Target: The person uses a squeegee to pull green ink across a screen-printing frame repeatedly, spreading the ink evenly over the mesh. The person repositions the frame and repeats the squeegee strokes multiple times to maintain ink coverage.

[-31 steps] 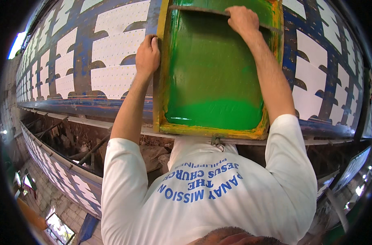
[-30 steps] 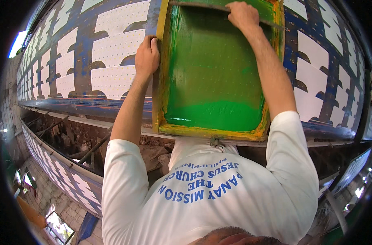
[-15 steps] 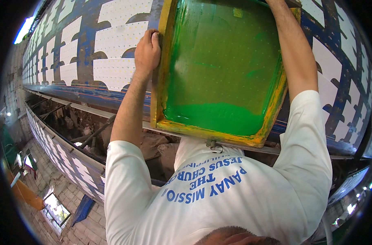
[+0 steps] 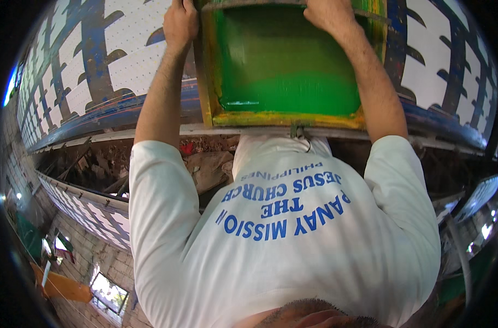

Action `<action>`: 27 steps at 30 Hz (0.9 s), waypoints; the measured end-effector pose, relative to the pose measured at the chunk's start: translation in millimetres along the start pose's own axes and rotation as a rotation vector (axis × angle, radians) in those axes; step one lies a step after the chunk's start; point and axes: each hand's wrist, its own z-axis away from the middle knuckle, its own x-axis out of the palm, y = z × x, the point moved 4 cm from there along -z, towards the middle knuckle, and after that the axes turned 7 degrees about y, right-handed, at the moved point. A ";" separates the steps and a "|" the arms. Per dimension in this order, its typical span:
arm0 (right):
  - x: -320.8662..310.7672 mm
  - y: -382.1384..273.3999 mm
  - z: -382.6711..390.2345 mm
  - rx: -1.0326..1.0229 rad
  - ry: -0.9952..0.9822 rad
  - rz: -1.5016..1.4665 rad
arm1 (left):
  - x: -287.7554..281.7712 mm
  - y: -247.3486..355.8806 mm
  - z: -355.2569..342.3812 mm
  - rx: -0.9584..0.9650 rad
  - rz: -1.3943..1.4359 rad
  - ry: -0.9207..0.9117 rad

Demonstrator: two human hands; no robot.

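A screen frame [image 4: 235, 119] with yellow-stained wooden rims lies in front of me at the top of the view, its mesh [image 4: 281, 60] coated in translucent green ink, brighter and thicker along the near end. My left hand [image 4: 180, 24] is closed on the frame's left rim, near the top edge of the picture. My right hand [image 4: 329, 16] grips a long dark squeegee bar [image 4: 254, 5] lying crosswise over the far part of the mesh. A small metal clamp [image 4: 298, 132] sits at the near rim, against the table's edge.
A long curved-looking blue table [image 4: 96, 65] carries white cut panels [image 4: 128, 54] with small dots, on both sides. Below its metal edge is a dark gap with rubble [image 4: 205, 169]. Another patterned table [image 4: 79, 202] lies at lower left, beside a paved surface [image 4: 79, 240] and an orange object [image 4: 68, 284].
My right hand has come back from the far right corner toward the middle, squeegee in full view again. The screen and my left hand now appear higher in the picture as the view has shifted.
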 end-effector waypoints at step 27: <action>-11.8 -112.1 238.4 0.008 0.036 -0.215 | 13.9 -9.2 -5.4 -0.092 -0.072 -0.015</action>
